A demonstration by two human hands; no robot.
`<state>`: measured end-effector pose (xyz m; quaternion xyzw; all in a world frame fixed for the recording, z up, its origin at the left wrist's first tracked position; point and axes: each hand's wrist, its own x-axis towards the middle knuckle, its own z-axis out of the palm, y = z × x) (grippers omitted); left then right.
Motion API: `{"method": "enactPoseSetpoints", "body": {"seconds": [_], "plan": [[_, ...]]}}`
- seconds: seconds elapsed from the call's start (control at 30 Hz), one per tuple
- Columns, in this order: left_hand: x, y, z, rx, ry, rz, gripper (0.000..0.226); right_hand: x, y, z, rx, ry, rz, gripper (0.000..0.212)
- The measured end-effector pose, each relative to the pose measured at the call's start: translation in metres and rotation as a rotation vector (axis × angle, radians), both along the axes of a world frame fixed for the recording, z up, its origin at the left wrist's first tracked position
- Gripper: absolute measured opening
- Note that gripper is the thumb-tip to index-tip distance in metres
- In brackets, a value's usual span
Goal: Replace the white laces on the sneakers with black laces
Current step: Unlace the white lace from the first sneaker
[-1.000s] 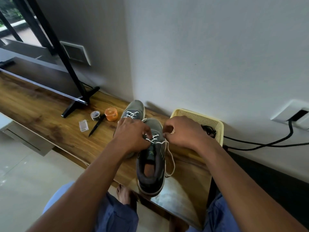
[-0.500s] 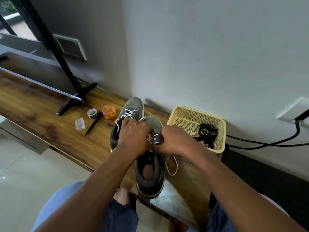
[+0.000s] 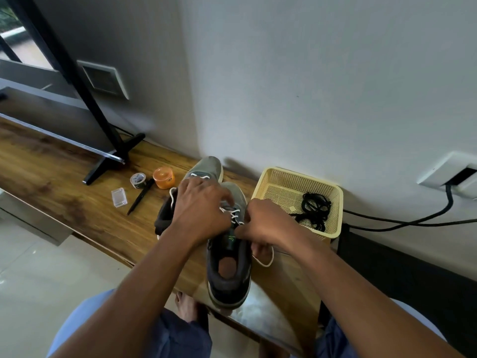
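A long wooden shelf (image 3: 64, 182) ran along a pale grey wall (image 3: 309, 86), above a glossy tiled floor (image 3: 38, 267). Daylight came through a window (image 3: 15, 40) at upper left. Black cables (image 3: 402, 222) hung from a white wall socket (image 3: 454, 174).

Bare wood of the bench (image 3: 51, 182) lay open across the left of the frame, up to the black stand foot (image 3: 113, 161). Toward centre, a clear plastic box (image 3: 119, 197), a pen (image 3: 140, 196), a tape roll (image 3: 138, 180) and an orange tub (image 3: 163, 178) crowded the way to the two sneakers (image 3: 228, 267). Right of centre, the yellow basket (image 3: 333, 202) sat against the wall, with only a narrow gap between it and the sneakers.
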<state>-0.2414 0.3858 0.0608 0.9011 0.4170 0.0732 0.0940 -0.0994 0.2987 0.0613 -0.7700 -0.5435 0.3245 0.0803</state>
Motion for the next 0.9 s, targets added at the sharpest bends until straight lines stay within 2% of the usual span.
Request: {"method": "enactPoseSetpoints", "body": {"seconds": [0.17, 0.27, 0.4, 0.53, 0.67, 0.83, 0.9], "plan": [[0.007, -0.006, -0.007, 0.066, 0.168, -0.035, 0.014, -0.006, 0.004, -0.006, 0.056, -0.116, 0.032, 0.025], [0.006, -0.005, -0.006, 0.077, 0.166, -0.005, 0.010, -0.009, 0.004, -0.008, 0.083, -0.131, 0.050, 0.024], [0.005, -0.006, -0.005, 0.058, 0.187, -0.015, 0.017, -0.010, 0.005, -0.004, 0.103, -0.172, 0.048, 0.023], [0.006, -0.007, -0.006, 0.072, 0.194, 0.001, 0.014, -0.008, 0.002, 0.000, 0.070, -0.129, 0.043, 0.020], [0.006, -0.006, -0.006, 0.072, 0.148, 0.033, 0.015, -0.007, -0.001, 0.004, 0.052, -0.110, 0.048, 0.022], [-0.005, 0.004, 0.003, 0.153, -0.070, 0.248, 0.012, -0.005, -0.002, 0.006, 0.016, -0.113, 0.063, 0.025], [-0.009, 0.009, 0.006, 0.159, -0.126, 0.267, 0.013, -0.005, -0.003, 0.005, 0.003, -0.072, 0.048, 0.027]]}}
